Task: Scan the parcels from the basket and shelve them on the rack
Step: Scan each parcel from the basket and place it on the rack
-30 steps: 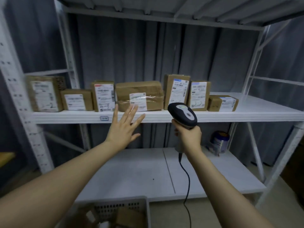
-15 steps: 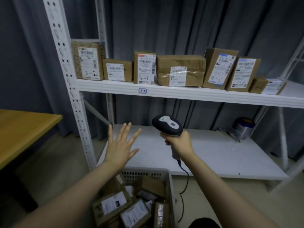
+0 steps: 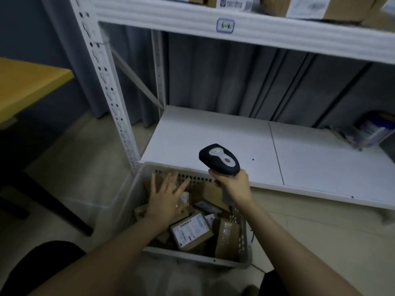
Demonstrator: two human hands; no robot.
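Cardboard parcels (image 3: 191,230) fill the white slotted plastic basket (image 3: 192,259); my left hand (image 3: 164,199) hovers spread over them, perhaps touching 1; my right hand (image 3: 233,186) grips the black handheld scanner (image 3: 220,158).

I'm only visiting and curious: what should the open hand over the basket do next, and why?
Probably lower the left hand and grip a parcel in the basket: its fingers are spread and hold nothing, while the right hand grips the scanner.
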